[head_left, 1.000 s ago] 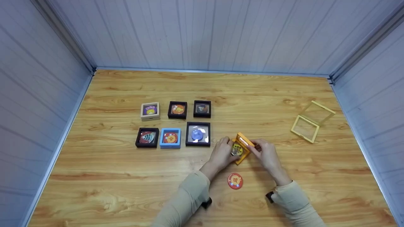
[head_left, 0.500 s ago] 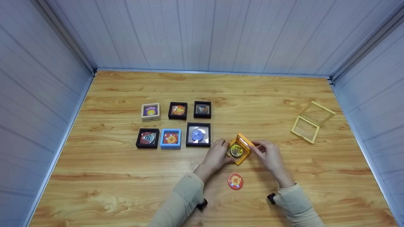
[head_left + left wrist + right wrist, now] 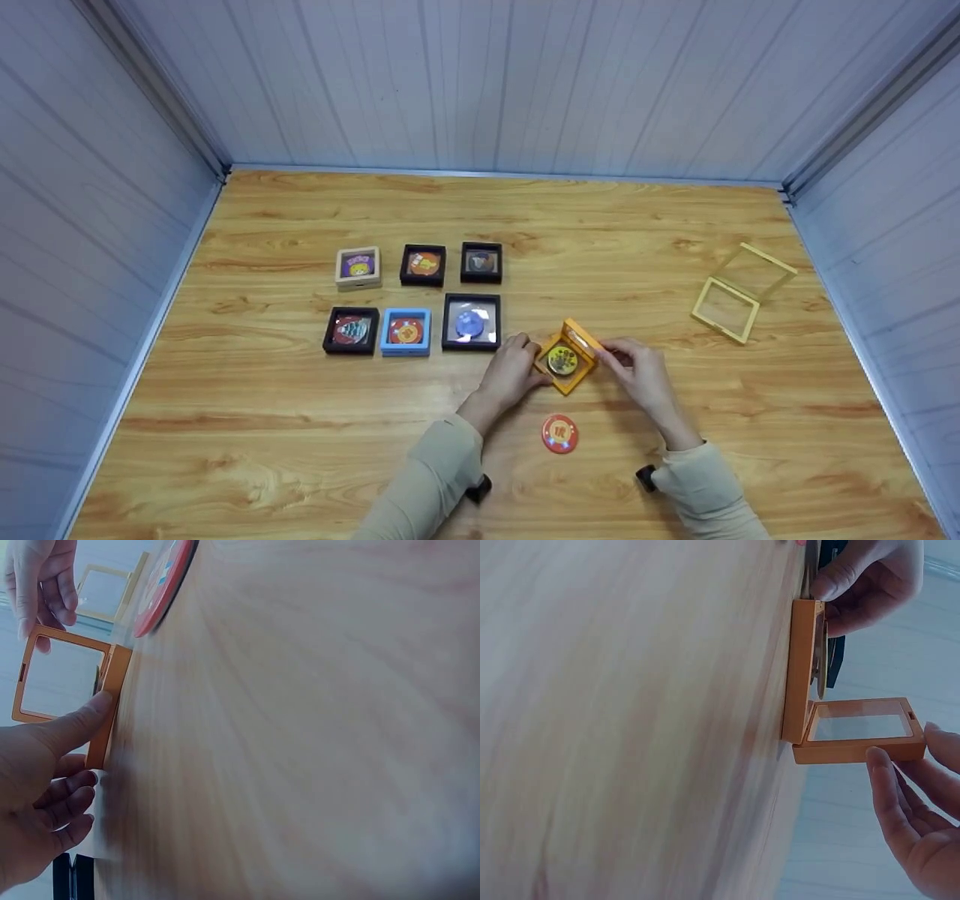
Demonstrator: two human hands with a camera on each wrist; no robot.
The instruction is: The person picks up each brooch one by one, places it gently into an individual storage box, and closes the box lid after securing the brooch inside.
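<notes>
A hinged orange display frame (image 3: pixel 578 381) with clear windows stands unfolded on the table, its lid (image 3: pixel 859 753) raised about upright. A round yellow badge (image 3: pixel 562 361) with a dark pattern lies on the window of the lower half. My left hand (image 3: pixel 512 371) grips the lower half at its left edge, thumb (image 3: pixel 88 716) on the near side. With thumb and fingers my right hand (image 3: pixel 637 371) pinches the edge of the raised lid. Just nearer than the frame, a red round badge (image 3: pixel 560 433) lies flat on the wood.
Two rows of closed display frames with round badges stand to the left, among them a blue frame (image 3: pixel 406 349), a beige frame (image 3: pixel 358 283) and a larger black frame (image 3: pixel 471 346). An unfolded pale yellow frame (image 3: pixel 724 328) lies at the right. Panelled walls (image 3: pixel 480 90) enclose the table.
My left hand has drawn back left from over the yellow badge to the lower half's edge, leaving the badge fully visible. My right hand keeps the lid raised.
</notes>
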